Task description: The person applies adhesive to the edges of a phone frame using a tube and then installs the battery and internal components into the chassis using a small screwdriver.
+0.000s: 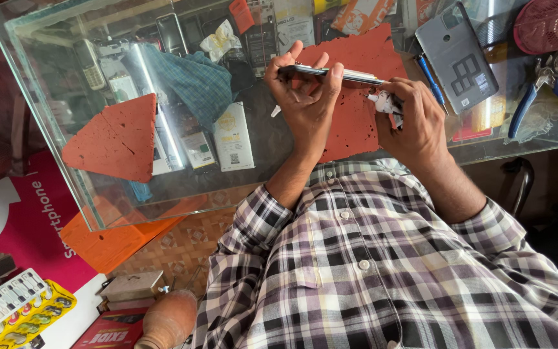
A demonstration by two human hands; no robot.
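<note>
Over the glass worktop (46,71) our left hand (305,97) holds a phone (330,73) edge-up, grip closed; our right hand (414,123) pinches a small white tool (382,101) at its end, phone not yet apart

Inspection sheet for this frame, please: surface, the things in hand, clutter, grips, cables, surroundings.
Surface: glass counter bearing two red rubber mats, one triangular, one under the hands.
Things in hand: slim phone held edge-on above the mat; small white object, too small to identify.
Clutter: grey phone back cover, blue-handled pliers, blue screwdriver, checked cloth.
Grips: left hand grips the phone; right hand holds the white object at the phone's end.
Cables: nothing seen.
Surroundings: boxes under the glass; yellow card of small parts on the floor.
</note>
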